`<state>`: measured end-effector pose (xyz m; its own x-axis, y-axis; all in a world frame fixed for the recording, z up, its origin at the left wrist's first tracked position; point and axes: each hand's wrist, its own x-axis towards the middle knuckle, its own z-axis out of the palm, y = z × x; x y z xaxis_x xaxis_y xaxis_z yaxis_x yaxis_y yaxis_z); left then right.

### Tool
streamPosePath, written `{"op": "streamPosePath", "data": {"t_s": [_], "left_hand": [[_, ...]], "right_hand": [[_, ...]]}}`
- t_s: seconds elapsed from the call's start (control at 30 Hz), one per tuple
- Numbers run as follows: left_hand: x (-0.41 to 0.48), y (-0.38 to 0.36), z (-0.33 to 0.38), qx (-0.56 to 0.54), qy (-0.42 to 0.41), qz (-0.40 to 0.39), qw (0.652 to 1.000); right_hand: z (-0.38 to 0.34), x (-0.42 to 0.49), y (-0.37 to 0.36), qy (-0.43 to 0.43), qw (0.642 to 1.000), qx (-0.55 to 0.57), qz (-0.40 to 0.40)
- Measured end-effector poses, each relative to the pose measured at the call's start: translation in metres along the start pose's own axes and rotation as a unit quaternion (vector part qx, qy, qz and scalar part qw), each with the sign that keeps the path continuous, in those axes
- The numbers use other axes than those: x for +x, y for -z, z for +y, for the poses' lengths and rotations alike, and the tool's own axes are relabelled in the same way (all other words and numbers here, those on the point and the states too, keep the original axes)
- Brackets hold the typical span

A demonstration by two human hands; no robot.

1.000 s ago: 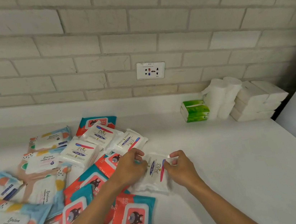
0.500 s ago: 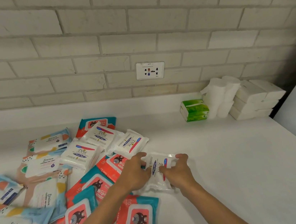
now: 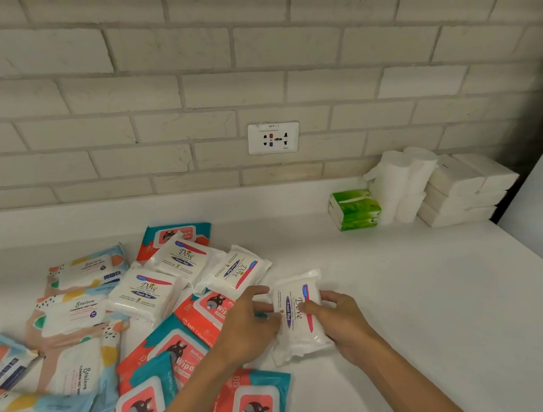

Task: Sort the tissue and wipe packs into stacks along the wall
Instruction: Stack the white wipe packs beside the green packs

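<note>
A: At the centre of the frame, both hands had hold of one white Dove pack (image 3: 299, 316). The left hand (image 3: 247, 326) pinched its left edge and the right hand (image 3: 338, 318) its right edge, fingers clamped on the wrapper from both sides. The pack lay low over the white desk (image 3: 451, 320), long axis running away from the person; whether it rested on the surface or hung just above could not be told.

B: And the rest of the packs?

A: Three more Dove packs (image 3: 143, 292) lay in a loose heap at centre left, overlapping the red and teal wipe packs (image 3: 179, 353). The pastel Stalove packs (image 3: 76, 311) filled the far left. In the upper right, against the brick wall (image 3: 243, 54), stood the sorted goods: a green tissue stack (image 3: 355, 210), white rolls (image 3: 402, 185) and plain white packs (image 3: 464, 187).

B: So how should that step have gone?

A: Likely by keeping the soft pack level between both hands, so it would not sag, and setting it flat at the wall to the left of the green stack, label up, as the base for the other Dove packs. Squared edges would have kept the pile from slipping.
</note>
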<state>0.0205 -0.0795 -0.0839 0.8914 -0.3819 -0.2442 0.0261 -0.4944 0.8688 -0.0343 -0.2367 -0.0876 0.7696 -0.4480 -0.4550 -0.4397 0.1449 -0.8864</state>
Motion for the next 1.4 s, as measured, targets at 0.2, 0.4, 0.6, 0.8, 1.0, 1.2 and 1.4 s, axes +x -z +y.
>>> {"op": "streamPosePath", "data": {"t_s": [0.2,0.4,0.6,0.8,1.0,1.2,1.4], "left_hand": [[0.009,0.024,0.005,-0.045,0.016,0.027,0.999],[0.009,0.050,0.019,-0.056,0.026,0.087,0.994],[0.001,0.057,0.017,-0.133,0.056,-0.094,0.985],[-0.002,0.050,-0.001,-0.157,0.088,-0.114,0.977],[-0.014,0.051,0.000,-0.176,0.097,-0.013,0.980],[-0.018,0.072,-0.018,-0.180,0.118,0.054,0.975],[-0.018,0.093,-0.034,-0.286,0.115,0.093,0.947]], "right_hand": [[-0.019,0.001,0.014,0.018,0.992,0.018,-0.121],[-0.039,-0.003,0.021,0.024,0.974,-0.029,-0.222],[-0.058,-0.003,0.011,0.014,0.939,-0.124,-0.319],[-0.065,0.003,-0.005,0.031,0.929,-0.138,-0.341],[-0.067,0.015,-0.020,-0.014,0.943,-0.105,-0.316],[-0.075,0.032,-0.038,0.024,0.967,-0.133,-0.216],[-0.073,0.067,-0.069,0.091,0.957,-0.257,-0.101]]}}
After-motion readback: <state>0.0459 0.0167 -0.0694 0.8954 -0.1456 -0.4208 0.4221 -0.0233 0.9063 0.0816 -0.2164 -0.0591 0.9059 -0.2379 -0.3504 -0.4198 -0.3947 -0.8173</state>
